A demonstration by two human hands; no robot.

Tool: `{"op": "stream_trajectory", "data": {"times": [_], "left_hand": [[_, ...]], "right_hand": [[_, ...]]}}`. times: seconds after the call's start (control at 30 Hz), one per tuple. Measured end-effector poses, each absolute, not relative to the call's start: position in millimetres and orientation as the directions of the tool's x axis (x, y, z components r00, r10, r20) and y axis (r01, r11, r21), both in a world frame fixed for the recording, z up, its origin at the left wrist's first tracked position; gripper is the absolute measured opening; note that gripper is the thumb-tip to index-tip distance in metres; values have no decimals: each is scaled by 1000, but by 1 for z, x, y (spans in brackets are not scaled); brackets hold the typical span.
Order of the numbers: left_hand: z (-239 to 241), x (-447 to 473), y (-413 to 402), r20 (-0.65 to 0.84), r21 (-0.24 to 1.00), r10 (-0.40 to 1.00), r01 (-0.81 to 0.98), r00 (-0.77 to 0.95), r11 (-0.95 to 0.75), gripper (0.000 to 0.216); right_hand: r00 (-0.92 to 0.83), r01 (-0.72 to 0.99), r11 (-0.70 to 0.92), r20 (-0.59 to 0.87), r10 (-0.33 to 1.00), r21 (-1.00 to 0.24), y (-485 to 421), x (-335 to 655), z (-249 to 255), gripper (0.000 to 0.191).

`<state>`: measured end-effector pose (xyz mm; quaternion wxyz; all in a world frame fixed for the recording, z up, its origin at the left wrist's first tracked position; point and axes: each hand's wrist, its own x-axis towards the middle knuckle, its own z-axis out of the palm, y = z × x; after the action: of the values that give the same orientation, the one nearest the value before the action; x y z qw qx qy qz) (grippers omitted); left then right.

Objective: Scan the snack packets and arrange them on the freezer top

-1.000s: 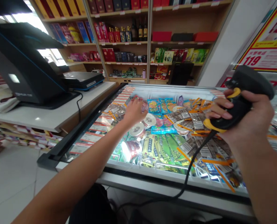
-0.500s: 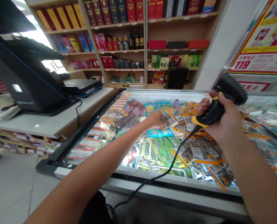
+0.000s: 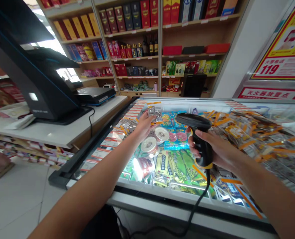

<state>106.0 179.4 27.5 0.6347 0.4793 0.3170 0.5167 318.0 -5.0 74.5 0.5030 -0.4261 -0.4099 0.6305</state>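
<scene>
My left hand point(image 3: 144, 126) is closed on a small snack packet point(image 3: 155, 113) with orange edges, held above the glass lid of the chest freezer point(image 3: 147, 196). My right hand point(image 3: 212, 147) grips a black and yellow barcode scanner point(image 3: 199, 137) by its handle, its head pointing left toward the packet. From the scanner's base a black cable point(image 3: 198, 205) drops over the freezer's front edge. A heap of similar orange-edged packets point(image 3: 257, 132) lies on the glass to the right. A smaller group of packets point(image 3: 127, 125) rests left of my left hand.
Under the glass are ice cream tubs point(image 3: 148, 145) and green and blue packages point(image 3: 183, 161). On the left, a counter point(image 3: 63, 131) carries a black checkout scale point(image 3: 45, 83). Shelves point(image 3: 135, 59) of boxes and bottles stand behind. Part of a person shows at the far left edge.
My left hand has moved left from the middle of the freezer, bringing a packet with it. My right hand has swung the scanner left and lower, turning it toward the packet.
</scene>
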Motion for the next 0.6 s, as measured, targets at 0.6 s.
{"op": "stream_trajectory", "data": {"times": [0.6], "left_hand": [[33,111,171,68,947,953,-320,295,31,20]], "right_hand": [[-140,-248,-208,-178,974,-946,-2,306,63,30]]}}
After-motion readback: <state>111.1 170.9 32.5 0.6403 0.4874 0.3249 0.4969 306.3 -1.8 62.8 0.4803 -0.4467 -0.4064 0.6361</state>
